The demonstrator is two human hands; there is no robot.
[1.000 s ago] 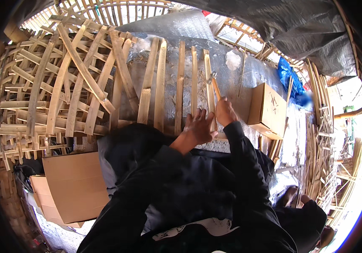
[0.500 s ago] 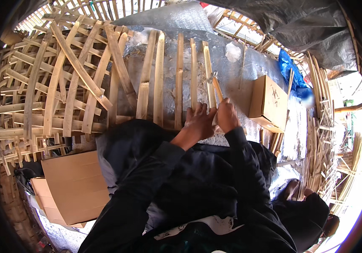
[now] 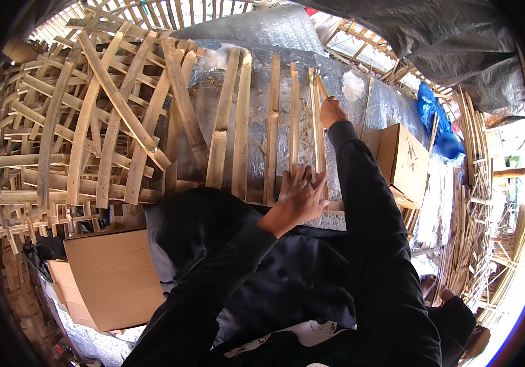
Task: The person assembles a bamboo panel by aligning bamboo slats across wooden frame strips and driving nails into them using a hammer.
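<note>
A silver foil sheet (image 3: 391, 107) covers the work surface in the middle and upper right of the frame. Flat bamboo slats (image 3: 241, 128) lie on it side by side, with thin gaps of bare foil between them. The most open foil is at the right, between the slats and a brown cardboard box (image 3: 404, 160). At the left, a big woven bamboo frame (image 3: 73, 140) fills the space and crowds the edge of the foil. More bamboo strips (image 3: 476, 202) stand along the right edge of the frame.

The left hand (image 3: 301, 194) lies flat in the middle of the frame, with its fingers (image 3: 309, 178) spread wide on the low end of a long thin slat (image 3: 317, 125). It presses down and grips nothing. The right hand (image 3: 332, 112) is higher up, near the top middle, beside the far end of the same slat. Its fingers are curled around a thin stick-like tool (image 3: 321, 87).

The slat is pale yellow, narrow and straight. The foil looks shiny and wrinkled. A flat piece of cardboard (image 3: 115, 275) sits at the lower left, and a blue cloth (image 3: 435, 119) lies at the upper right.
</note>
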